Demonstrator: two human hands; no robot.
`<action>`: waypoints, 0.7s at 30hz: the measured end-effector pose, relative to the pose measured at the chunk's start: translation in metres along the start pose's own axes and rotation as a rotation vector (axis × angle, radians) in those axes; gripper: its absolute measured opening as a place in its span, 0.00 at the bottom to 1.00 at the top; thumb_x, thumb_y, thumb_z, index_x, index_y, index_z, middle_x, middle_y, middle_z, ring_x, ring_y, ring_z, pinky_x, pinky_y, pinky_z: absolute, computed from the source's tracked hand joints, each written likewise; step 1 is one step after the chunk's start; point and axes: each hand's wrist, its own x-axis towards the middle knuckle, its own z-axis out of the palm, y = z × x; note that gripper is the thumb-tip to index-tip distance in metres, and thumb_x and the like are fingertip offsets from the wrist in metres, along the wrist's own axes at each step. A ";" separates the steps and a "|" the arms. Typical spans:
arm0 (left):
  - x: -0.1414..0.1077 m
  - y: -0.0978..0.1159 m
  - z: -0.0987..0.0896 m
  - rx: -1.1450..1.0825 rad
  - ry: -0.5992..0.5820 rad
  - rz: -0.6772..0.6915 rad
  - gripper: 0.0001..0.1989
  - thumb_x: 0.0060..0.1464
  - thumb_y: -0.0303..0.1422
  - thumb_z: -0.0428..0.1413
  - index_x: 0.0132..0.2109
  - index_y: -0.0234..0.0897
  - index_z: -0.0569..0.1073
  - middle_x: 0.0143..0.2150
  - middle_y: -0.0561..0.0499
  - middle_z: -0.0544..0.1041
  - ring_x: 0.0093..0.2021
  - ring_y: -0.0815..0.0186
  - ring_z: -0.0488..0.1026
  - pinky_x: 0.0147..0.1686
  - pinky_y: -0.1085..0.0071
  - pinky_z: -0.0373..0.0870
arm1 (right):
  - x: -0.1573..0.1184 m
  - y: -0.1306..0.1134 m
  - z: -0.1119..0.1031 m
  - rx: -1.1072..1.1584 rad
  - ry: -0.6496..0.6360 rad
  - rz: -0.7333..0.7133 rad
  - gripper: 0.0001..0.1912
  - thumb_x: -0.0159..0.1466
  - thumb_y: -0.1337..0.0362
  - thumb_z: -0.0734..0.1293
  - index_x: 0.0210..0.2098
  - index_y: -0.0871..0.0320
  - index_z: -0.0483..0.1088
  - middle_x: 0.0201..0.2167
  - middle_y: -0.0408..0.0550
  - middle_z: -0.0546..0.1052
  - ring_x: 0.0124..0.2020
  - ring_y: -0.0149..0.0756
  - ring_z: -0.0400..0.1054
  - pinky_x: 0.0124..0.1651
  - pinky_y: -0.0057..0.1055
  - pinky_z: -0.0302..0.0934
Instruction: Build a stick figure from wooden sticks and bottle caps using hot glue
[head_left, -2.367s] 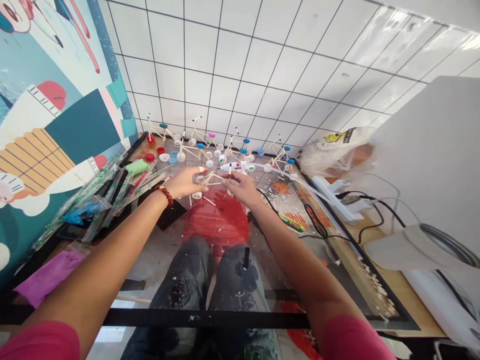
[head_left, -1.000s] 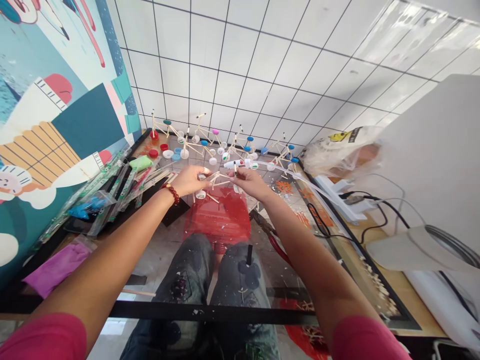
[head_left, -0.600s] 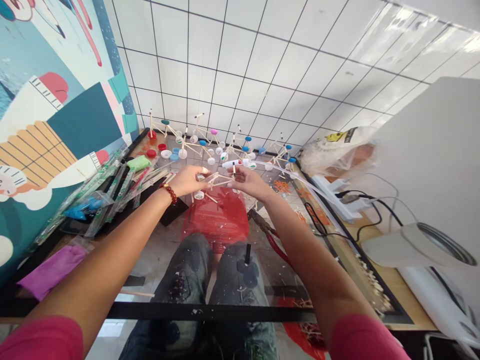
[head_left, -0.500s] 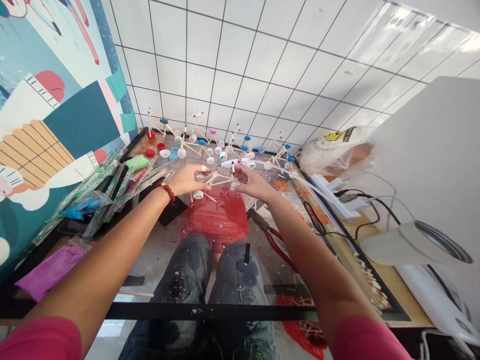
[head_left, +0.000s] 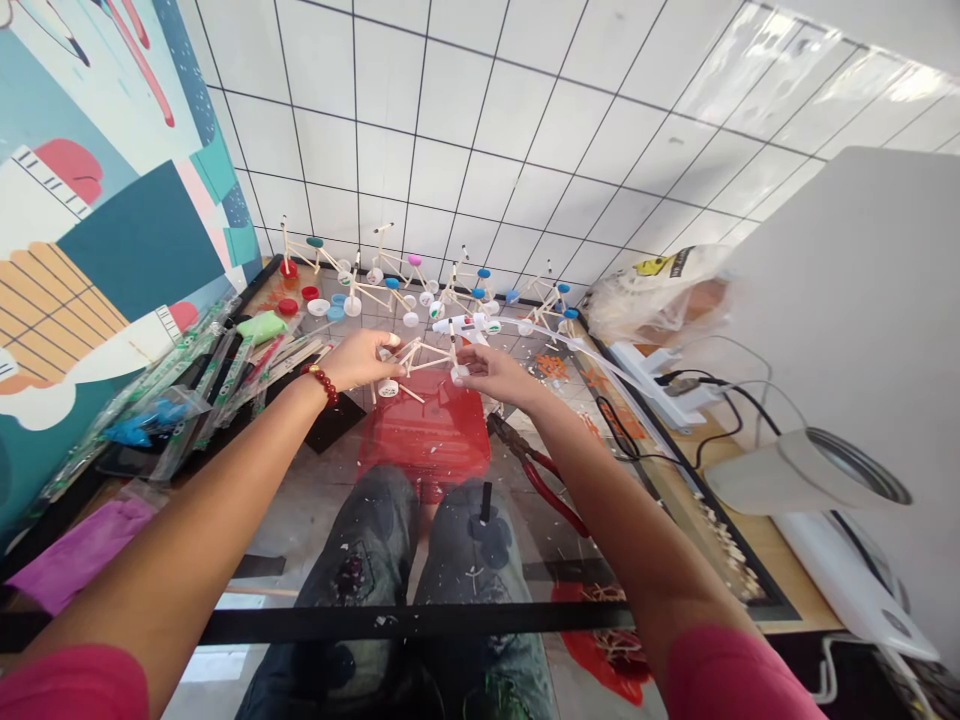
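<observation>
A small bicycle-shaped frame of thin wooden sticks [head_left: 429, 350] stands between my hands above the glass table. Its stick ends carry white bottle caps, one white cap [head_left: 388, 388] at the left and another white cap [head_left: 460, 374] at the right. My left hand [head_left: 356, 360], with a red bead bracelet, pinches the left part of the frame. The fingers of my right hand [head_left: 496, 374] close on the right cap, below an upright stick with a dark tip. A white pen-like tool with a cord [head_left: 459, 324] lies just behind.
Several similar stick models [head_left: 450, 290] line the back by the tiled wall. Loose red caps [head_left: 287, 307] lie at back left, near packaged sticks [head_left: 217, 390]. Red-handled pliers [head_left: 536, 465] rest right of centre. A white power strip [head_left: 660, 385] and cables are at right.
My right fingers have come in onto the right cap of the stick frame. The whole view has shifted slightly; my left hand keeps its grip.
</observation>
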 end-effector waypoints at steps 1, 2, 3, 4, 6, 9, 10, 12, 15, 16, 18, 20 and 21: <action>0.000 0.000 0.000 -0.005 0.001 0.005 0.24 0.40 0.43 0.65 0.45 0.34 0.81 0.21 0.58 0.70 0.21 0.70 0.61 0.24 0.74 0.54 | 0.000 0.000 0.000 0.010 -0.006 -0.005 0.24 0.55 0.63 0.76 0.50 0.58 0.71 0.48 0.52 0.78 0.47 0.38 0.75 0.58 0.43 0.68; 0.000 0.000 0.001 -0.008 0.001 0.007 0.24 0.40 0.43 0.65 0.44 0.34 0.81 0.21 0.58 0.70 0.21 0.70 0.61 0.24 0.74 0.54 | 0.000 0.001 -0.001 0.018 -0.011 -0.008 0.24 0.55 0.63 0.76 0.51 0.58 0.71 0.48 0.52 0.78 0.48 0.38 0.75 0.59 0.43 0.67; 0.000 0.001 0.001 -0.013 0.003 0.005 0.24 0.39 0.43 0.65 0.44 0.34 0.81 0.22 0.58 0.71 0.21 0.70 0.61 0.24 0.74 0.54 | -0.001 0.002 -0.001 0.024 -0.015 -0.008 0.24 0.55 0.63 0.76 0.51 0.58 0.71 0.49 0.52 0.78 0.48 0.38 0.75 0.59 0.44 0.67; 0.000 0.001 0.001 -0.020 0.005 0.002 0.24 0.39 0.43 0.65 0.44 0.34 0.81 0.22 0.58 0.71 0.21 0.70 0.61 0.24 0.74 0.54 | -0.001 0.002 -0.002 0.029 -0.019 -0.008 0.25 0.56 0.63 0.76 0.51 0.58 0.71 0.49 0.52 0.78 0.49 0.38 0.75 0.60 0.44 0.67; -0.001 0.003 0.002 -0.024 0.007 -0.007 0.24 0.39 0.42 0.64 0.44 0.33 0.81 0.21 0.58 0.70 0.21 0.70 0.60 0.24 0.74 0.54 | -0.002 0.004 -0.002 0.039 -0.026 -0.007 0.25 0.56 0.62 0.76 0.52 0.57 0.71 0.50 0.53 0.78 0.50 0.39 0.75 0.61 0.45 0.66; -0.002 0.004 0.001 -0.005 0.014 -0.023 0.27 0.39 0.42 0.65 0.47 0.33 0.81 0.20 0.59 0.66 0.21 0.71 0.59 0.23 0.74 0.53 | -0.003 0.006 -0.002 0.047 -0.022 -0.005 0.29 0.55 0.62 0.76 0.55 0.57 0.70 0.52 0.54 0.78 0.53 0.41 0.74 0.62 0.46 0.66; -0.002 0.004 0.001 0.006 0.021 -0.030 0.29 0.39 0.42 0.66 0.49 0.33 0.80 0.19 0.60 0.64 0.20 0.71 0.58 0.23 0.74 0.52 | -0.003 0.006 -0.002 0.046 -0.019 -0.005 0.31 0.55 0.62 0.77 0.56 0.57 0.70 0.52 0.55 0.77 0.54 0.42 0.73 0.62 0.46 0.65; -0.001 0.004 0.000 0.017 0.032 -0.042 0.32 0.38 0.41 0.67 0.52 0.33 0.79 0.19 0.61 0.63 0.20 0.71 0.58 0.22 0.74 0.52 | -0.003 0.007 -0.001 0.034 -0.018 -0.010 0.33 0.54 0.61 0.77 0.57 0.58 0.69 0.52 0.55 0.77 0.55 0.43 0.73 0.63 0.47 0.65; -0.001 0.001 -0.001 0.016 0.027 -0.040 0.30 0.38 0.41 0.67 0.50 0.33 0.80 0.18 0.61 0.63 0.20 0.71 0.57 0.22 0.74 0.50 | -0.003 0.007 0.000 -0.004 -0.024 -0.023 0.32 0.54 0.61 0.76 0.57 0.58 0.70 0.53 0.55 0.77 0.54 0.44 0.73 0.63 0.48 0.65; 0.000 0.000 -0.001 0.015 0.025 -0.035 0.29 0.38 0.41 0.67 0.49 0.34 0.80 0.18 0.61 0.63 0.19 0.71 0.57 0.22 0.74 0.50 | -0.003 0.006 -0.001 -0.019 -0.026 -0.027 0.31 0.54 0.60 0.76 0.56 0.58 0.71 0.53 0.55 0.77 0.53 0.44 0.73 0.62 0.48 0.65; 0.000 -0.001 -0.001 0.015 0.018 -0.023 0.26 0.39 0.41 0.67 0.47 0.34 0.81 0.18 0.60 0.64 0.19 0.71 0.58 0.22 0.74 0.50 | -0.003 0.006 -0.002 -0.036 -0.039 -0.043 0.29 0.56 0.59 0.75 0.56 0.58 0.72 0.54 0.54 0.77 0.54 0.44 0.73 0.63 0.48 0.64; 0.000 -0.001 -0.001 0.010 0.004 -0.019 0.24 0.40 0.41 0.66 0.46 0.35 0.81 0.18 0.60 0.65 0.19 0.71 0.59 0.22 0.74 0.51 | -0.003 0.006 -0.003 -0.037 -0.054 -0.059 0.28 0.57 0.59 0.74 0.56 0.59 0.72 0.54 0.55 0.77 0.54 0.44 0.73 0.64 0.48 0.63; -0.001 -0.001 -0.001 0.008 -0.003 -0.023 0.24 0.40 0.40 0.66 0.46 0.35 0.81 0.18 0.60 0.65 0.20 0.71 0.59 0.22 0.74 0.51 | -0.004 0.005 -0.003 -0.033 -0.059 -0.063 0.29 0.57 0.59 0.74 0.56 0.59 0.72 0.54 0.55 0.77 0.54 0.45 0.73 0.64 0.48 0.63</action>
